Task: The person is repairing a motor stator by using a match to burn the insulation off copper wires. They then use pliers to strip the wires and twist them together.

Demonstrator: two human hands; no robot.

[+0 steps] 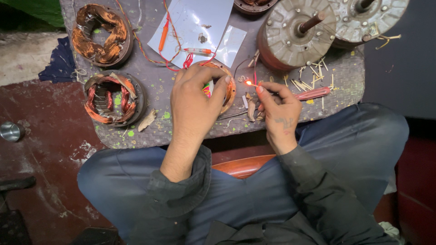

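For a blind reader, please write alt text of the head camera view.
The right hand holds a lit match beside a copper motor winding gripped by the left hand, on a grey mat.

Copper-orange coils (101,34), green-flecked grey board (181,122)

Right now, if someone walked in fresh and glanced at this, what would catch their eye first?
The lit match flaring between the fingertips of the right hand at the middle of the board. Beside it the left hand covers a copper-wound stator, and two more copper-wound stators sit at the board's left. Two grey motor housings with shafts stand at the upper right, spent matchsticks scattered below them.
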